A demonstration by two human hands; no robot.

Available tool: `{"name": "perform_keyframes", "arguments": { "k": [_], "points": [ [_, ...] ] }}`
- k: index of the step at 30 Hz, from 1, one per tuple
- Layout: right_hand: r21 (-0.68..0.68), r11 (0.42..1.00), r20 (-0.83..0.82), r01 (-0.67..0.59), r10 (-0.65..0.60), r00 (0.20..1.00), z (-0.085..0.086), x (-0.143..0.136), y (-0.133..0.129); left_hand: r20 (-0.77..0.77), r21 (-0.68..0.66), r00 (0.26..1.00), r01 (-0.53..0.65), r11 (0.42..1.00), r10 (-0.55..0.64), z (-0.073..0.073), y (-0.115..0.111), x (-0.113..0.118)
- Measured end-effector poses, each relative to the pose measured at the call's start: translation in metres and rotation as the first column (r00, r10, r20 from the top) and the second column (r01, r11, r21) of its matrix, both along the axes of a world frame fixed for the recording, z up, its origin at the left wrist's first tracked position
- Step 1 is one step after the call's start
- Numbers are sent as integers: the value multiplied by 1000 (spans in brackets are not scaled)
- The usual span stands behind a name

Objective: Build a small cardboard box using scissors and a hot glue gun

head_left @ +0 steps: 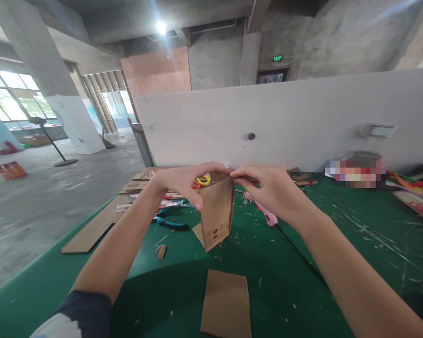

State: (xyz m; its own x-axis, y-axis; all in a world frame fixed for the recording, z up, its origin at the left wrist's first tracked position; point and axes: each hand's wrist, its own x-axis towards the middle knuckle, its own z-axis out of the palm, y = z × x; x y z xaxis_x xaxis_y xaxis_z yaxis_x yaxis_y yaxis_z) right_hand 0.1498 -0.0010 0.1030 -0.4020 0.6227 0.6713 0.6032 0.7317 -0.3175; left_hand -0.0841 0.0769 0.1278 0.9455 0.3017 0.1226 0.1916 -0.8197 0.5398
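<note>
The cardboard box [216, 206] is plain tan-brown, with small dark characters printed near its lower edge. Taking it as the clock's centre, the flat cardboard piece [226, 303] at six o'clock is a similar brown. Near nine, the pliers [172, 225] have teal-blue handles; at eleven, a loop handle [204, 180] shows bright yellow. At three, the glue gun [269, 217] is pink, its cord [299, 249] black toward four. The tabletop [176, 291] is deep green, flecked with pale scraps. At twelve, the partition panel [211, 126] is off-white; at one, the exit sign [277, 58] glows green. At eight, the left sleeve [95, 305] is dark navy meeting white.
</note>
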Motion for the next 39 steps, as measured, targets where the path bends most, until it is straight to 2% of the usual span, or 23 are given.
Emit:
{"name": "perform_keyframes", "arguments": {
  "k": [4, 7, 12, 15, 18, 21, 26, 30, 34, 39],
  "points": [
    [-11, 1000, -57, 26, -26, 998, -5, 1, 5, 15, -28, 1000, 2, 1000, -2, -2, 1, 2],
    [-76, 997, -166, 11, -23, 986, -12, 2, 13, 28, -43, 999, 23, 999, -22, -2, 1, 4],
    [-286, 951, -362, -114, 2, 932, -24, 2, 25, 16, 10, 999, 40, 999, -40, -1, 3, 4],
    [-311, 934, -413, -174, 32, 910, -24, 0, 26, -12, 92, 999, 36, 995, -35, 0, 4, 1],
    [-323, 923, -414, -207, 59, 908, -20, -2, 22, -8, 159, 1000, -4, 987, 5, 1, 3, -4],
    [-331, 925, -373, -188, 55, 926, -16, -4, 18, 14, 222, 994, -110, 969, 110, 6, -5, -10],
    [-319, 940, -309, -122, 19, 951, -13, -4, 13, -101, 136, 948, -288, 948, 303, 17, -26, -11],
    [-298, 946, -315, -127, 28, 949, -11, -5, 12, -115, 163, 942, -296, 941, 316, 19, -33, -4],
    [-219, 975, -268, -43, -18, 963, -8, -8, 9, -90, 233, 944, -291, 928, 319, 19, -37, 3],
    [-103, 995, -192, 9, -29, 981, -4, -13, 3, -51, 382, 932, -315, 869, 360, 17, -49, 15]
  ]
}}
